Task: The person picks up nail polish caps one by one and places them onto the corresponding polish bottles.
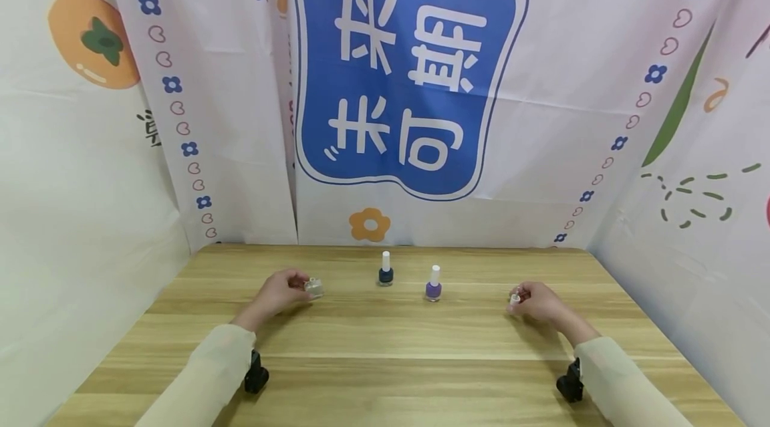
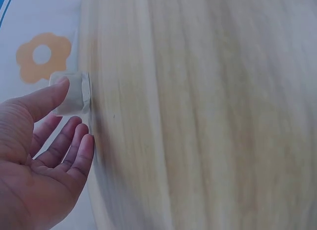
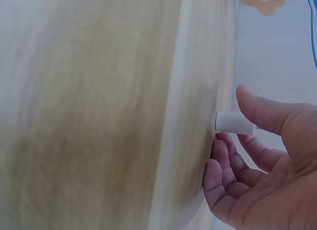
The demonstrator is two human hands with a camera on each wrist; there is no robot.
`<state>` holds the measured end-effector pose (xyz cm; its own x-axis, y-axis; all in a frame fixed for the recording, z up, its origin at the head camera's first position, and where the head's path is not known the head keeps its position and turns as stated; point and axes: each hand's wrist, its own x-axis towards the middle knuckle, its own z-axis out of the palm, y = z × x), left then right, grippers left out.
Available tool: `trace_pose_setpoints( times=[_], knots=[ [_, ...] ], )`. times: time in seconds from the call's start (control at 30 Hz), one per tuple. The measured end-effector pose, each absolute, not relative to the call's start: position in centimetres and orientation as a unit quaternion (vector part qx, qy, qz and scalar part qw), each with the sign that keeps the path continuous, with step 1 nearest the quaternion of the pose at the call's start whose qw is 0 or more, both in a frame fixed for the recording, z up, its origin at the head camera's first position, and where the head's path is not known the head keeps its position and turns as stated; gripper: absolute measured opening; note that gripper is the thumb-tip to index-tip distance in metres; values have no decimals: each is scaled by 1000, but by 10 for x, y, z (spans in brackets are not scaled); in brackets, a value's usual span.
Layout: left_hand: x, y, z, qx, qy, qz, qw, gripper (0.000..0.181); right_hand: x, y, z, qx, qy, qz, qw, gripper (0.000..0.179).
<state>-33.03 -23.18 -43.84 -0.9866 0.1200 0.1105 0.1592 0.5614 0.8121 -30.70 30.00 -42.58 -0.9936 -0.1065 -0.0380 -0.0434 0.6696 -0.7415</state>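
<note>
Left hand [image 1: 281, 291] pinches a clear bottle [image 1: 315, 289] between thumb and fingers; rightward of those fingertips, well apart — dark-blue bottle [image 1: 386, 276], then purple bottle [image 1: 433, 291]. Right hand [image 1: 538, 302] pinches a white cap [image 3: 233, 122] — between thumb and forefinger.

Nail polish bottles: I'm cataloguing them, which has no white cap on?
The clear bottle in the left hand; the dark blue bottle and purple bottle both wear white caps.

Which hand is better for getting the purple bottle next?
Probably the right hand: it's nearer the purple bottle, though it's at the white cap. The left hand, at the clear bottle, is farther away, beyond the dark blue bottle.
</note>
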Motion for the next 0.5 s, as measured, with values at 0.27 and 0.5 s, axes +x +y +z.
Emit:
trace_pose_setpoints(
  times=[0.27,0.5],
  knots=[
    [-332,-228,-440,-75,-890,-450,22,31,-307,300,-427,-47,918,-392,32,24],
    [-334,-224,-440,-65,-898,-435,29,26,-307,301,-428,-49,922,-384,24,16]
  ],
)
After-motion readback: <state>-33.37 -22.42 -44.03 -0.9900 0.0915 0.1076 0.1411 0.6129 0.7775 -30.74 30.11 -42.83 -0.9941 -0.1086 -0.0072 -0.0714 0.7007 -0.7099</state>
